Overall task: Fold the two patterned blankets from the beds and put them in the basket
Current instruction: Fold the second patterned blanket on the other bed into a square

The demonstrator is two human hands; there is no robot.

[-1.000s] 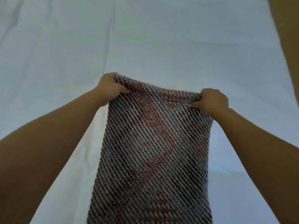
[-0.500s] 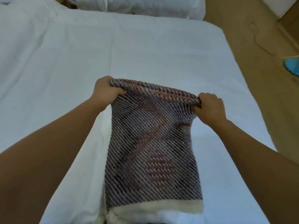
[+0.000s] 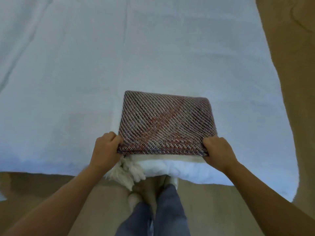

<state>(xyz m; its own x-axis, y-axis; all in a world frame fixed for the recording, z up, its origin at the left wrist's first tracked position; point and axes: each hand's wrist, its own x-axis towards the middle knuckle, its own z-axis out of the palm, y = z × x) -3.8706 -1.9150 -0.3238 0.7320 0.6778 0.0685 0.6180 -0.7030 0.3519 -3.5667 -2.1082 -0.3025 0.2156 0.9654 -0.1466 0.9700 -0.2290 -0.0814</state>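
A patterned blanket [image 3: 167,120] with dark diagonal stripes and reddish patches lies folded into a compact rectangle on the white bed [image 3: 85,74], close to its near edge. My left hand [image 3: 106,149] grips the blanket's near left corner. My right hand [image 3: 217,150] grips its near right corner. Cream tassels [image 3: 127,172] of the blanket hang over the bed's edge below my left hand. No basket and no second blanket are in view.
The bed's near edge runs across the lower part of the view, with its right side curving away. Tan floor [image 3: 289,57] lies to the right and below. My legs in jeans [image 3: 158,213] stand against the bed.
The blanket hung stretched between my raised hands before. Now its upper edge has come down toward me and it lies folded over on the bed, both hands still gripping it.
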